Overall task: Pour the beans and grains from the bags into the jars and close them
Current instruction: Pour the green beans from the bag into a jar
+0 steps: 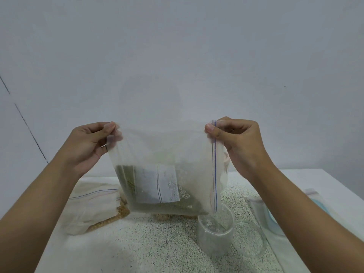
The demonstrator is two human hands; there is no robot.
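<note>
I hold a clear zip bag (167,158) in the air above the table, turned sideways so its blue zip strip runs down the right edge. Green beans lie along its bottom behind a white label. My left hand (88,142) pinches the bag's upper left corner. My right hand (238,140) pinches the upper right corner at the zip strip. The bag's lower right corner hangs just over a clear plastic jar (215,233) that stands open on the table. A clear round lid (249,239) lies right of the jar.
A second zip bag (94,207) with brown grains lies on the speckled table (153,249) at the left. More brown grains (163,216) show under the held bag. A flat bag (275,219) over something light blue lies at the right. A plain wall stands behind.
</note>
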